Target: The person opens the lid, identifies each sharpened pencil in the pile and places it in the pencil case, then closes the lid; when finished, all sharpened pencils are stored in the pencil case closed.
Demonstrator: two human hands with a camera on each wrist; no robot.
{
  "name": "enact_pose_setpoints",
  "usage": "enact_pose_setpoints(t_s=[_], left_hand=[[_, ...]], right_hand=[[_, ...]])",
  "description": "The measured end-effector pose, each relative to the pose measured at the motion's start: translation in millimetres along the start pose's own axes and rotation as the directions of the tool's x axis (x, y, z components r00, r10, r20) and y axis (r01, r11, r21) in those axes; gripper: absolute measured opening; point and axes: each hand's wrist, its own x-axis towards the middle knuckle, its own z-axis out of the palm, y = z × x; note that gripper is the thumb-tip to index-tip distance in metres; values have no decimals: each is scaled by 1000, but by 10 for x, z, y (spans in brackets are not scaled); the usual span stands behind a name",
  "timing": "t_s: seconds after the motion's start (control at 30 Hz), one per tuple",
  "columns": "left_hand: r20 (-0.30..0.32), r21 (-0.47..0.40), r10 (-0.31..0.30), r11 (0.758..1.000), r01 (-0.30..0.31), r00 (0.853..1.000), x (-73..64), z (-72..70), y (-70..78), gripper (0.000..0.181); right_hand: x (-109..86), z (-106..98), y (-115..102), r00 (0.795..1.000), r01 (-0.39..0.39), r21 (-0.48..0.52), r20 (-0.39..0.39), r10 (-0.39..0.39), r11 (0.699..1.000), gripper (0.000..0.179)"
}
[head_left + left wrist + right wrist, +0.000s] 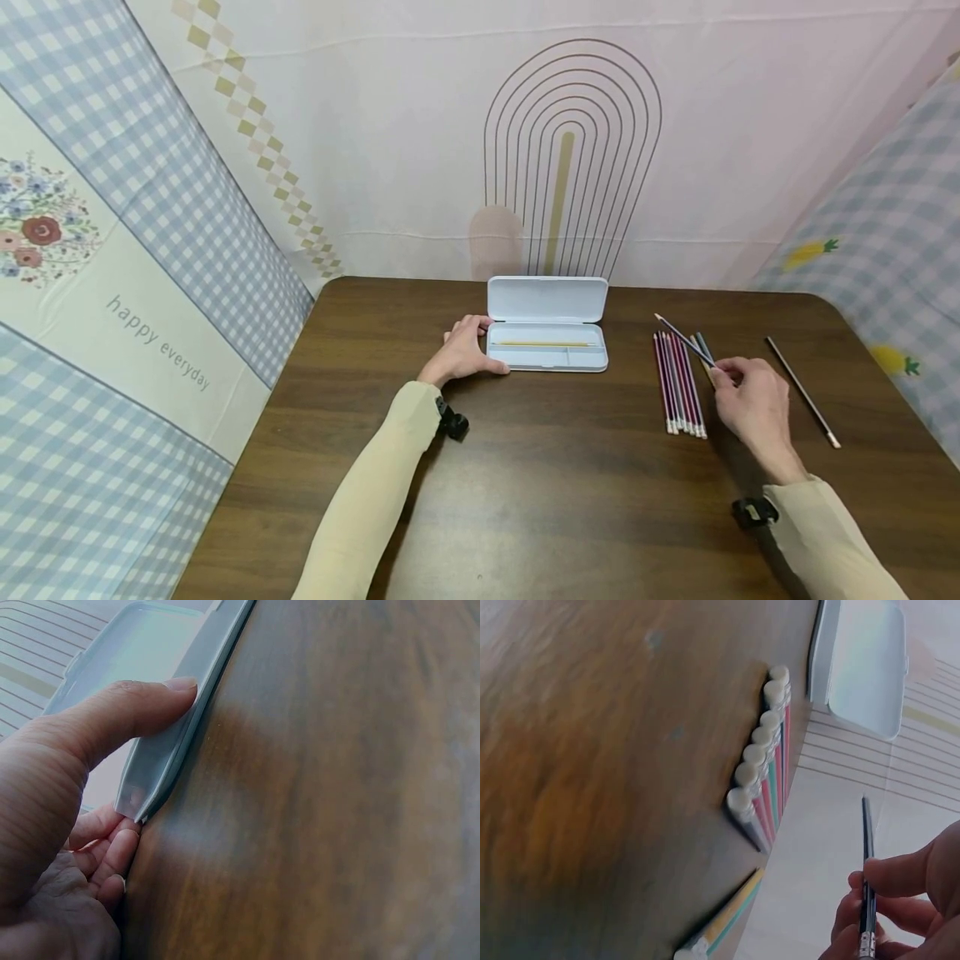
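Note:
A white pencil case [547, 358] lies with its lid [547, 298] raised, and a yellow pencil [543, 343] rests inside it. My left hand [467, 352] grips the case's left end, thumb on the front edge and fingers round the side. Between thumb and fingers, my right hand [753, 400] pinches a dark pencil [867, 900], its tip pointing away and to the left. Just left of that hand, a row of pencils [678, 383] lies side by side, white erasers toward me. Partly hidden under the held pencil are a yellow and a green pencil [727, 915].
To the right of my right hand, a single dark pencil [802, 392] with a white eraser lies slanted on the brown table [562, 500]. A patterned cloth [405, 150] hangs behind the table's back edge, with checked cloth [172, 183] at the left.

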Motion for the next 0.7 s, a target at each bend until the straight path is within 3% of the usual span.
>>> enact_pose_setpoints(t_s=[0.43, 0.7], left_hand=[[-10, 19, 12, 1000, -12, 1000, -1, -9, -24, 96], [-7, 35, 22, 999, -22, 1000, 5, -12, 1, 96]], right_hand=[[57, 175, -327, 992, 102, 76, 66, -107, 992, 16], [180, 382, -541, 964, 207, 143, 137, -227, 968, 11]])
